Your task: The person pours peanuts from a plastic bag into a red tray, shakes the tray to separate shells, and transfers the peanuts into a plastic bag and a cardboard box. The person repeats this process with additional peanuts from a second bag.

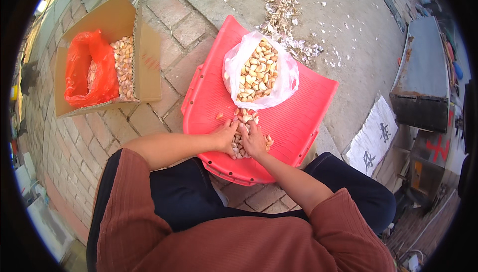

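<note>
A red plastic scoop-shaped tray [298,100] lies before me, its near edge at my knees. On it stands an open white plastic bag [287,81] full of garlic cloves [259,70]. Nearer to me is a small pile of loose garlic cloves [239,147]. My left hand [224,137] cups the pile's left side and my right hand [254,139] lies over its right side, thumbs close together. Fingertips of both hands are partly hidden among the cloves, so whether either hand grips one cannot be told. A few cloves lie just beyond and beside the hands.
At the left, a cardboard box [149,62] holds a red plastic bag [101,81] and more garlic cloves [124,62]. Dry garlic stalks [282,6] and scattered skins lie on the concrete beyond the tray. A white sack [371,137] with writing and a metal cabinet [422,74] are at the right.
</note>
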A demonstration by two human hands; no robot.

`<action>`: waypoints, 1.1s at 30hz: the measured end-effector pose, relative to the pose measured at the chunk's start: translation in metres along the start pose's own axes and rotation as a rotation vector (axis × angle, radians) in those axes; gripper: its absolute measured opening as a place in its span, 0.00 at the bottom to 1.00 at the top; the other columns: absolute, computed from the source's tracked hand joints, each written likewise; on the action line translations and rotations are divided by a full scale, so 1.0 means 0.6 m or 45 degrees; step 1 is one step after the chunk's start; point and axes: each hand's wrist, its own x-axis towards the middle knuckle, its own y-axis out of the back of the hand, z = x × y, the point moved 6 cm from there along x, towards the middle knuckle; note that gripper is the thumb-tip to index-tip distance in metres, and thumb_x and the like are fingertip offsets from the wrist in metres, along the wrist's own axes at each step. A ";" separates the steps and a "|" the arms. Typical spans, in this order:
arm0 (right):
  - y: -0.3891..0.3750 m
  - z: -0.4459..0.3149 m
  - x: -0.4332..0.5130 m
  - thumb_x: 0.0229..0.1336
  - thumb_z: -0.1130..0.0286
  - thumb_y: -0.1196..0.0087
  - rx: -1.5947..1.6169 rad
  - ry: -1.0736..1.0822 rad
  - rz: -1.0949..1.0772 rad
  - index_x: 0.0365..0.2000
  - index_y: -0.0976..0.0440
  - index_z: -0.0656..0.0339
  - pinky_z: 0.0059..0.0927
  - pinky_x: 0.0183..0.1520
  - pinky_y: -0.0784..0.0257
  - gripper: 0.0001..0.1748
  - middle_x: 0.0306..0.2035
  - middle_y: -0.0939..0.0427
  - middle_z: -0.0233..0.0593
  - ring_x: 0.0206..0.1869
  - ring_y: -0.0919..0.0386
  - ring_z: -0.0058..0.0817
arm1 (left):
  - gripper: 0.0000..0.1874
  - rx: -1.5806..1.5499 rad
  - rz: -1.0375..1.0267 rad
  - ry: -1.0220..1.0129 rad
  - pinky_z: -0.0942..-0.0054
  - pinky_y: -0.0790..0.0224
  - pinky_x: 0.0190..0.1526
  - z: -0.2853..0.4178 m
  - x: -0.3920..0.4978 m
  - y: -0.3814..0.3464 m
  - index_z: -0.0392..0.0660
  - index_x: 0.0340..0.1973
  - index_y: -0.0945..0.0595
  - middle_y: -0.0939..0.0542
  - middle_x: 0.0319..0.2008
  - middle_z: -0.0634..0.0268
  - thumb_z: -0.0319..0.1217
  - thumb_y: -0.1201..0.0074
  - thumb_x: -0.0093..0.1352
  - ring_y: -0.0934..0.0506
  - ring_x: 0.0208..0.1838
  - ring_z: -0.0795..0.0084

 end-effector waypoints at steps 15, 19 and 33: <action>0.221 -0.185 0.085 0.71 0.57 0.53 0.688 0.101 0.240 0.41 0.28 0.61 0.28 0.43 0.30 0.16 0.35 0.24 0.35 0.38 0.28 0.21 | 0.54 -0.418 0.456 -0.072 0.54 0.37 0.68 0.185 0.043 0.222 0.35 0.67 0.42 0.34 0.63 0.36 0.33 0.25 0.50 0.34 0.68 0.40; 0.200 -0.184 0.206 0.69 0.55 0.49 0.604 -0.008 -0.093 0.55 0.29 0.58 0.29 0.33 0.19 0.22 0.45 0.22 0.40 0.39 0.21 0.26 | 0.50 -0.231 0.532 -0.054 0.55 0.37 0.68 0.133 0.116 0.282 0.33 0.68 0.40 0.35 0.66 0.35 0.34 0.29 0.55 0.35 0.70 0.42; 0.184 0.064 0.077 0.63 0.42 0.46 -0.684 -0.161 -0.166 0.49 0.31 0.68 0.54 0.52 0.26 0.35 0.46 0.20 0.63 0.51 0.21 0.57 | 0.46 0.542 -0.039 0.243 0.56 0.22 0.52 -0.023 0.024 0.161 0.33 0.56 0.32 0.27 0.57 0.42 0.36 0.21 0.49 0.21 0.55 0.48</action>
